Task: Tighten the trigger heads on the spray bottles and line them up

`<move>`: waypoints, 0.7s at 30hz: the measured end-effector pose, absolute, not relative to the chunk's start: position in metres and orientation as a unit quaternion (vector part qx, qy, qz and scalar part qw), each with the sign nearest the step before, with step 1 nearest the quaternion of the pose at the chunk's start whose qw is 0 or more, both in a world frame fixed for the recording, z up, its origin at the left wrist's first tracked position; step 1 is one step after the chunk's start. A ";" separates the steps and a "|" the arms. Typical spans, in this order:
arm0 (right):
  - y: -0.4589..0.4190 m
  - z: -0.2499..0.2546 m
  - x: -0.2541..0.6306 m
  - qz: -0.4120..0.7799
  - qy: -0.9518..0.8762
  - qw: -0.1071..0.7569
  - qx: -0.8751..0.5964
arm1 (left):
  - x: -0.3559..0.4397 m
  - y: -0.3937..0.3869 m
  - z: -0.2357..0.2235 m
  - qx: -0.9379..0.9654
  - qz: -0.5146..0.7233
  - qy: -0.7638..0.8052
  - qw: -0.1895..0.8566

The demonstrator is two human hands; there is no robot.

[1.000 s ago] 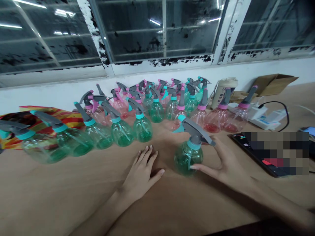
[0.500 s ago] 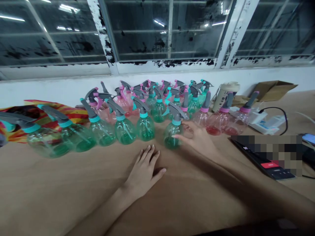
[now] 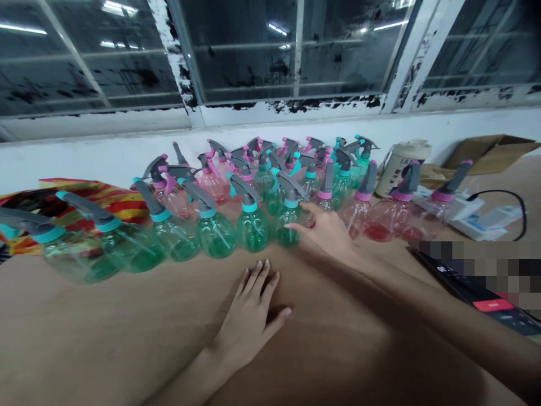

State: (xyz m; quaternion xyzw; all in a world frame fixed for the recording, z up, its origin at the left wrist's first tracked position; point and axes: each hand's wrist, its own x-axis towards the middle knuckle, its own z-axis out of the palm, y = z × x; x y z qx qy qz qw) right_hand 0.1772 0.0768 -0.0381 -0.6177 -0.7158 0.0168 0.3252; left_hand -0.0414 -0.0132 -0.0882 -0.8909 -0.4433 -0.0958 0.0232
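My right hand (image 3: 330, 232) grips the right side of a green spray bottle (image 3: 285, 228) with a turquoise collar and grey trigger head. That bottle stands upright at the right end of a front row of green bottles, close beside a neighbouring green spray bottle (image 3: 252, 228). Flat on the table, fingers spread, my left hand (image 3: 247, 321) holds nothing and lies in front of the row. Right of my right hand stand several pink spray bottles (image 3: 386, 220) with red liquid low inside. Behind the front row, more pink and green bottles crowd together, partly hidden.
A red and yellow striped bag (image 3: 105, 194) lies behind the left bottles. At the right are a cream tumbler (image 3: 401, 166), a cardboard box (image 3: 490, 155), a white power strip (image 3: 477, 225) with a black cable, and a tablet-like device (image 3: 492, 305). A wall with windows closes off the back.
My right hand has brought the green spray bottle left, up to the end of the front row. My left hand stays flat on the table. The view has shifted slightly.
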 end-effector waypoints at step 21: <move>0.056 -0.022 0.231 0.042 -0.618 0.458 -0.637 | -0.047 -0.011 -0.092 -0.894 -0.112 -0.424 0.091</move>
